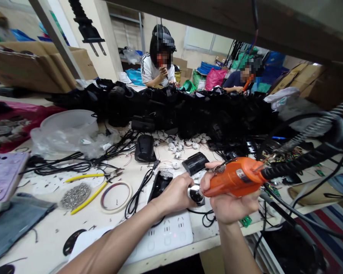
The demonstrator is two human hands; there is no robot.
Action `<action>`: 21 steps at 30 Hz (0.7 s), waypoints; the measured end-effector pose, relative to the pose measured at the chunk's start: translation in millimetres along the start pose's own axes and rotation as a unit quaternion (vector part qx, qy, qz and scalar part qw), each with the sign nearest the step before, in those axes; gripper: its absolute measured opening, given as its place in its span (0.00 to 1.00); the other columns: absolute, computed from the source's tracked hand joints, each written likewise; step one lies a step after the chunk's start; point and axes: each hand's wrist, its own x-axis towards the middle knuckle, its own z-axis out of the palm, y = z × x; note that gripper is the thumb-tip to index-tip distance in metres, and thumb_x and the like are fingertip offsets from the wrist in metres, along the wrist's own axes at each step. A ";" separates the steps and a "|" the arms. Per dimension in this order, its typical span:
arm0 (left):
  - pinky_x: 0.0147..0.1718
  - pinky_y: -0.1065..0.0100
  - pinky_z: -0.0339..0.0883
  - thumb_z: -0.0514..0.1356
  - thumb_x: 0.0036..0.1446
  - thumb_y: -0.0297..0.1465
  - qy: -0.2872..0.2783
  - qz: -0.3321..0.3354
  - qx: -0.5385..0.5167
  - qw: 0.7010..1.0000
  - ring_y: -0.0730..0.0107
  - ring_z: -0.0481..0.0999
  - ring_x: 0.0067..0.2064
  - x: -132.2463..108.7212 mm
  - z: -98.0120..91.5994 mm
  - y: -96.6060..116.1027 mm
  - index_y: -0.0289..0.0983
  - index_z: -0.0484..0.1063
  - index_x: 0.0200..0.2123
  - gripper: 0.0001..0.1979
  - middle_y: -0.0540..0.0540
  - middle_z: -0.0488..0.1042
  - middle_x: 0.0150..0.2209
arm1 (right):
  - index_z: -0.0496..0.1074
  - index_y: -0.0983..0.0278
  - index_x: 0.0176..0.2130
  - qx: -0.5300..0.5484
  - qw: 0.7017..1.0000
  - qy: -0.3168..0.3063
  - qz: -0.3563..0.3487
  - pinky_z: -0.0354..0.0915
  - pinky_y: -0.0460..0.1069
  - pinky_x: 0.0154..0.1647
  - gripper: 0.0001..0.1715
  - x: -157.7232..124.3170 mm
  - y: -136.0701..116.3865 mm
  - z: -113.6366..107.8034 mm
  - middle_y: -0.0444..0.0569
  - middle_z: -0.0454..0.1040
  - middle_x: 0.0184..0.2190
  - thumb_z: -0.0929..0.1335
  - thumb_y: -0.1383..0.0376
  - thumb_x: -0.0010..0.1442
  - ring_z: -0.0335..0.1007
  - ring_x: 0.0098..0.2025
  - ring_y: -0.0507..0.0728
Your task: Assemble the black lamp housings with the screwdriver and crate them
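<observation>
My right hand (pixel 230 201) is wrapped round an orange electric screwdriver (pixel 237 178), held level with its tip pointing left. Its black coiled cable (pixel 303 161) runs off to the right. My left hand (pixel 175 194) is closed on a small black round part (pixel 196 195) with a shiny face, held right at the screwdriver's tip. Both hands hover above the white table (pixel 97 224), over a white power strip (pixel 165 234).
Black device shells (pixel 145 148) and a long heap of black parts (pixel 188 110) lie behind. Yellow-handled pliers (pixel 91 182), a tape ring (pixel 116 196), a pile of small screws (pixel 74 196) and black cables (pixel 74 161) lie left. Two people sit at the far side.
</observation>
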 end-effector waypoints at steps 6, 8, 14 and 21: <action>0.32 0.70 0.61 0.72 0.33 0.32 0.004 0.003 -0.042 0.999 0.68 0.69 0.34 2.0 1.4 -3.9 0.38 0.71 0.29 0.18 0.51 0.68 0.33 | 0.76 0.65 0.33 -0.010 0.999 -0.041 -0.021 0.54 0.47 0.13 0.37 2.7 1.9 4.8 0.45 0.69 0.17 0.61 0.36 0.52 0.61 0.15 0.54; 0.33 0.69 0.62 0.73 0.32 0.32 0.001 -0.003 -0.042 0.999 0.67 0.69 0.35 2.7 1.3 -4.2 0.38 0.71 0.29 0.19 0.51 0.69 0.33 | 0.75 0.65 0.33 -0.010 0.999 -0.045 -0.025 0.54 0.48 0.13 0.37 3.0 2.7 5.9 0.46 0.68 0.18 0.61 0.36 0.52 0.60 0.15 0.53; 0.36 0.68 0.64 0.72 0.32 0.30 -0.014 -0.007 -0.030 0.999 0.65 0.70 0.37 1.4 -1.7 -2.3 0.38 0.70 0.30 0.19 0.50 0.70 0.35 | 0.76 0.64 0.33 -0.001 0.999 -0.040 -0.031 0.53 0.47 0.14 0.36 3.3 1.9 6.7 0.46 0.69 0.19 0.62 0.36 0.52 0.60 0.15 0.53; 0.41 0.64 0.65 0.71 0.39 0.41 0.001 0.017 0.018 1.000 0.60 0.70 0.42 -7.0 -3.0 4.3 0.40 0.72 0.38 0.23 0.47 0.69 0.40 | 0.75 0.62 0.33 0.008 1.000 -0.023 -0.013 0.56 0.49 0.16 0.32 1.6 0.6 3.3 0.48 0.70 0.24 0.63 0.39 0.52 0.63 0.19 0.55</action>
